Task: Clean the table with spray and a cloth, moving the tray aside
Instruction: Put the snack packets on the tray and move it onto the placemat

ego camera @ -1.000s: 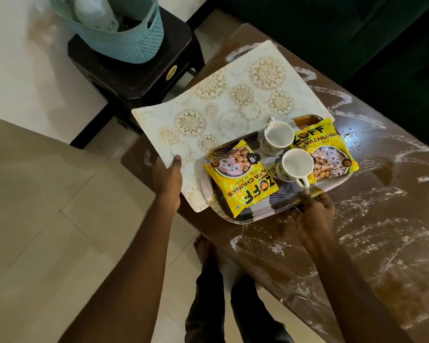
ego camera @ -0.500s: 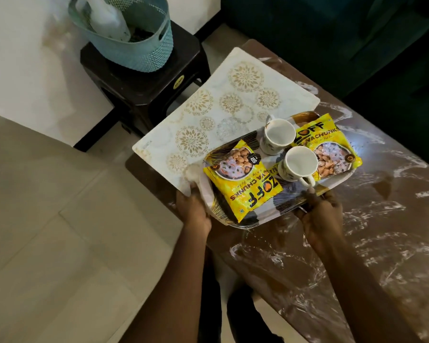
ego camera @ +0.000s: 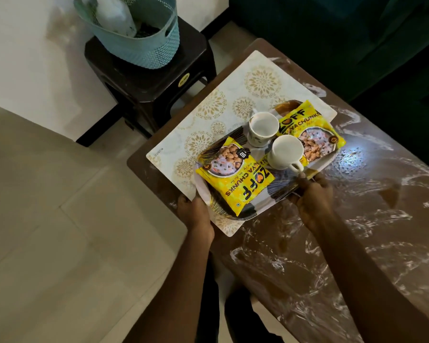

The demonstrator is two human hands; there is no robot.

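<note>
**Tray gripped at both ends, load loose**

The tray (ego camera: 265, 203) is over the mat (ego camera: 221, 115) at the table's (ego camera: 357, 219) left end. My left hand (ego camera: 196, 214) curls its fingers on the near-left rim, and my right hand (ego camera: 312, 201) clamps the near-right rim. The risk, I judge, is tilt: the two glossy mugs (ego camera: 286, 151) or slick foil packets (ego camera: 233, 174) could slide off the smooth oval tray. The brown tabletop looks wet and smeared white

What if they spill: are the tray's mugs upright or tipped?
Upright: the far mug and the near mug stand on the tray, mouths facing up, seemingly empty.
</note>
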